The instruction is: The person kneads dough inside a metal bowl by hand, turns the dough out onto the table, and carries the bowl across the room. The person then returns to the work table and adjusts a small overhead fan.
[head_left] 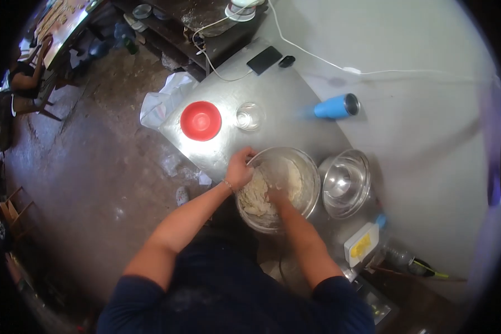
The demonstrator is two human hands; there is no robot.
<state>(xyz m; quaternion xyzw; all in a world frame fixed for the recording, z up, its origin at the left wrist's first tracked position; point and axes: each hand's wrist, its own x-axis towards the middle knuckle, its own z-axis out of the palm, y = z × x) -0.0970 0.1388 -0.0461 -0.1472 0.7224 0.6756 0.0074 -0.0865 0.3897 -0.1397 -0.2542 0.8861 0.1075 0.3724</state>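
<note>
A large mixing bowl (316, 195) stands on the metal table in front of me, with pale, lumpy dough (255, 196) inside, mostly to the left, and loose flour (295, 181) toward the right. My left hand (240, 170) grips the bowl's left rim, a bracelet at its wrist. Down inside the bowl, my right hand (278, 195) is at the dough; motion blur and the dough hide its fingers.
On the metal table (286, 139) are a red bowl (201, 121), a clear glass (247, 117), a blue tumbler (336, 106), a phone (264, 59) with a cable and an empty glass bowl (346, 183). A white tub (362, 244) holds something yellow. Far left, a person (26, 78) sits.
</note>
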